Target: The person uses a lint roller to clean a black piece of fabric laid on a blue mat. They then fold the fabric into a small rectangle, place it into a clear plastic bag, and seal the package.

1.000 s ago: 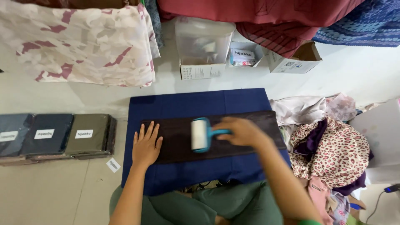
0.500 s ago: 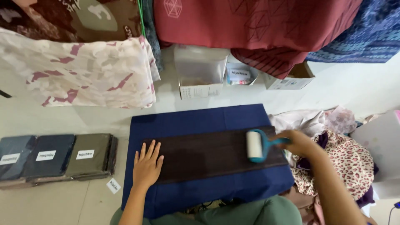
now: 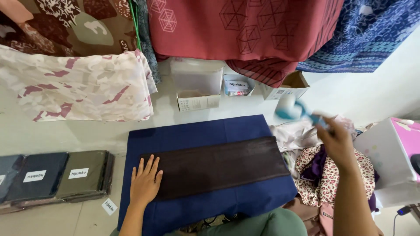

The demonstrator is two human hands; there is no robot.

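Observation:
A dark brown folded cloth (image 3: pixel 218 166) lies across a navy blue mat (image 3: pixel 197 131) on the floor. My left hand (image 3: pixel 145 181) rests flat, fingers spread, on the left end of the brown cloth. My right hand (image 3: pixel 337 142) is raised off the mat's right edge and grips the teal handle of a lint roller (image 3: pixel 289 108), whose white roll is blurred in the air above the mat's far right corner.
Folded, packaged dark cloths (image 3: pixel 48 177) lie in a row at the left. A heap of patterned fabrics (image 3: pixel 323 168) sits right of the mat, beside a white and pink box (image 3: pixel 389 153). Cardboard boxes (image 3: pixel 197 100) and a clear tub stand behind, under hanging cloths (image 3: pixel 245 26).
The lint roller travelled from the middle of the brown cloth to its right end, then lifted off into the air past the mat. My left hand stayed pressed on the cloth.

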